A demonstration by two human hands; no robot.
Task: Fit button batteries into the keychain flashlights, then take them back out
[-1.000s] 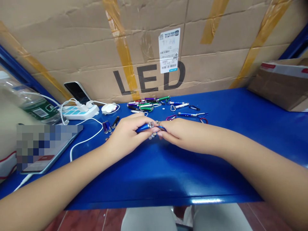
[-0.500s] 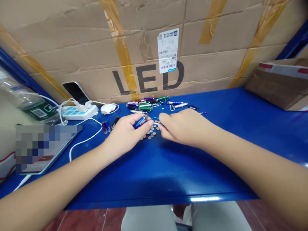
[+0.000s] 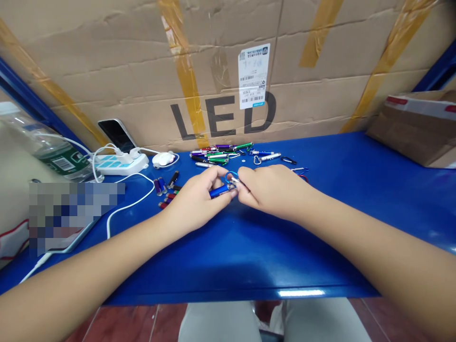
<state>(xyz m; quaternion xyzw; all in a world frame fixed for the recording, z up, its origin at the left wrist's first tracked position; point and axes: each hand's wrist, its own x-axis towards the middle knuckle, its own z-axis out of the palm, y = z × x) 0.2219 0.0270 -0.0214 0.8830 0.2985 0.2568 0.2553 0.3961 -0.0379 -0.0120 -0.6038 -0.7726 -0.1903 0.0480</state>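
Note:
My left hand (image 3: 192,198) is closed around a small blue metal flashlight (image 3: 218,191), its end pointing right between thumb and fingers. At that end, a blue carabiner clip (image 3: 230,175) curves up between both hands. My right hand (image 3: 267,189) pinches the clip near its silver part; its fingertips almost touch the left thumb. Whether clip and flashlight are joined I cannot make out. Left of my left hand lie several short coloured tubes (image 3: 162,185). Behind both hands is a pile of coloured flashlights with clips (image 3: 217,156).
A blue table (image 3: 228,256) stands against a large cardboard box (image 3: 135,71). To the left are a power strip (image 3: 123,164) with white cables, a phone (image 3: 116,135), a plastic bottle (image 3: 64,159) and a tablet (image 3: 81,228). An open carton (image 3: 409,130) sits at right.
The flashlight has turned from slanting upward to nearly level, and its end has come closer to my right fingers. The small round discs seen between my hands before are now hidden.

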